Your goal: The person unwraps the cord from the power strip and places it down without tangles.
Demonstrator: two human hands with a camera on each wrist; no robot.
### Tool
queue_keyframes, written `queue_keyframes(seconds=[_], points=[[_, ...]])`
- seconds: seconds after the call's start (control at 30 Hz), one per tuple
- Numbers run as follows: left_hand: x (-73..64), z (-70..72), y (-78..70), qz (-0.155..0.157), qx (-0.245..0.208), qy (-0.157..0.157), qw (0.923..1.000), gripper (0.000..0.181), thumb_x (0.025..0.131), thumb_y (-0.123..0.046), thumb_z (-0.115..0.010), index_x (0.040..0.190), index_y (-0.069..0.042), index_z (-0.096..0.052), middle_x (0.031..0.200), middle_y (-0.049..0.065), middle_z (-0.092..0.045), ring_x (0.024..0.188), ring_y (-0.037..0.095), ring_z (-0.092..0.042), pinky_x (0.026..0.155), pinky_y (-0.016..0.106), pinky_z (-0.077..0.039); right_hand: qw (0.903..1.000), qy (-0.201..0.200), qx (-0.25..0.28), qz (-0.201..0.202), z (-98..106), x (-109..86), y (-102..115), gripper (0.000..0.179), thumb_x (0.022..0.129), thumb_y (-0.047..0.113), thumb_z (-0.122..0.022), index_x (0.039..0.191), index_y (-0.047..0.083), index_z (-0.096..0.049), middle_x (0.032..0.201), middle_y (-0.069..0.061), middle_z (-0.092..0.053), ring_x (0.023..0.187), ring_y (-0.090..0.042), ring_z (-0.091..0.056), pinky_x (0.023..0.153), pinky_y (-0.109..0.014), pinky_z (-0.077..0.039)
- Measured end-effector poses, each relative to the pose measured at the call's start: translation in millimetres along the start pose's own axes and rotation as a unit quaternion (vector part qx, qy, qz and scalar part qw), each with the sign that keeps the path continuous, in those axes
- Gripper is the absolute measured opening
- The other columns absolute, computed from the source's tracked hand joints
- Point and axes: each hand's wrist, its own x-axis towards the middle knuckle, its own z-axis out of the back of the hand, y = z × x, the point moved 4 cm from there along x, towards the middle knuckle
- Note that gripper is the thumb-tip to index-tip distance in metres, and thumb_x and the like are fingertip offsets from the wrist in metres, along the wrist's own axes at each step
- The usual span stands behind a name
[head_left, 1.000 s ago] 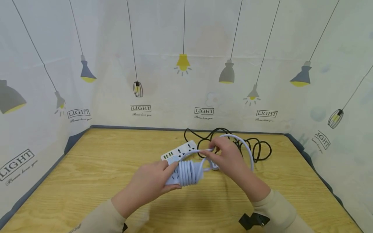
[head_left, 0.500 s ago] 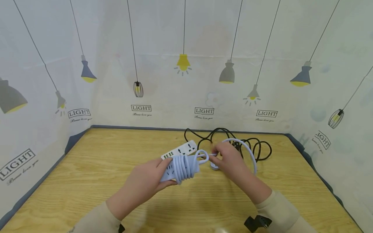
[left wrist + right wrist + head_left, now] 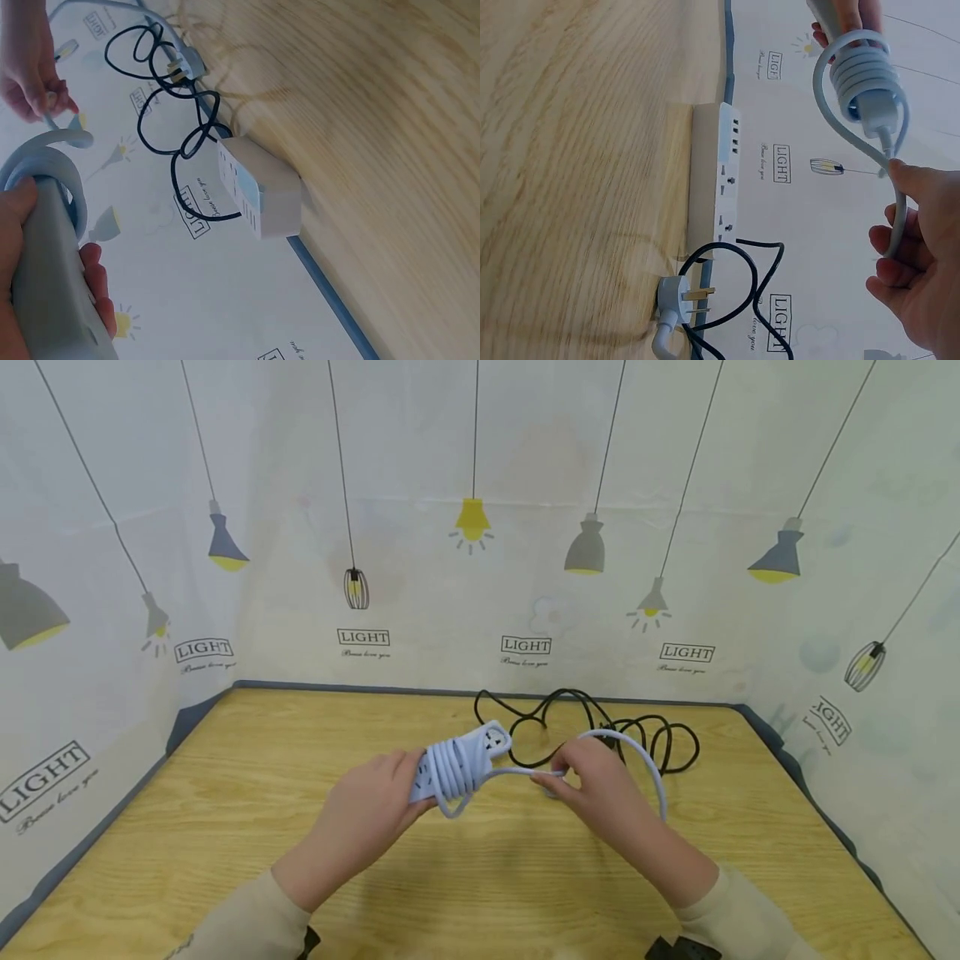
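My left hand (image 3: 360, 818) grips one end of a white power strip (image 3: 423, 781), which is raised off the table. Several turns of its white cord (image 3: 452, 768) are wrapped around the strip, and one slack loop hangs below them. To the right, my right hand (image 3: 611, 793) pinches the cord's free length between thumb and fingers. From there the cord arches over the right wrist. Its plug (image 3: 673, 300) lies on the table, prongs showing in the right wrist view. Behind the held strip, a second white power strip (image 3: 727, 180) rests on the table, mostly hidden in the head view.
A tangled black cord (image 3: 678, 770) spreads across the back right of the wooden table (image 3: 225, 827), close to the second strip and the plug. Behind the table's dark edge stands a light backdrop (image 3: 420, 527) printed with hanging lamps.
My left hand has shifted slightly left and turned the wrapped strip, now overlapping the second strip in view. The right hand has moved a little down and right, with the cord stretched out from the coils.
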Motion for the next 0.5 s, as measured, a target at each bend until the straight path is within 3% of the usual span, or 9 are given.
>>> queue_keyframes(seconds=[0.3,0.5], points=[[-4.8,-3.7,14.5,0.075,-0.012,0.038,0.9963,0.062,0.079,-0.044,-0.079,0.115,0.002,-0.059,0.093,0.011,-0.066,0.073,0.021,-0.064,0.055,0.036,-0.053,0.9952,-0.054,-0.001,0.081,14,-9.4,10,0.028,0.076,0.017,-0.083,0.079,0.014,-0.055,0.079,0.008,-0.052,0.075,-0.01,-0.049,0.064,-0.029,-0.043],[-7.2,-6.4,18.4,0.084,-0.014,0.05,0.9951,0.059,0.079,-0.049,-0.077,0.11,-0.001,-0.061,0.083,0.006,-0.063,0.062,0.014,-0.055,0.046,0.03,-0.045,0.9956,-0.053,0.007,0.077,24,-12.1,8,0.022,0.086,0.021,-0.075,0.081,0.015,-0.055,0.079,0.009,-0.051,0.075,-0.009,-0.047,0.064,-0.029,-0.041]])
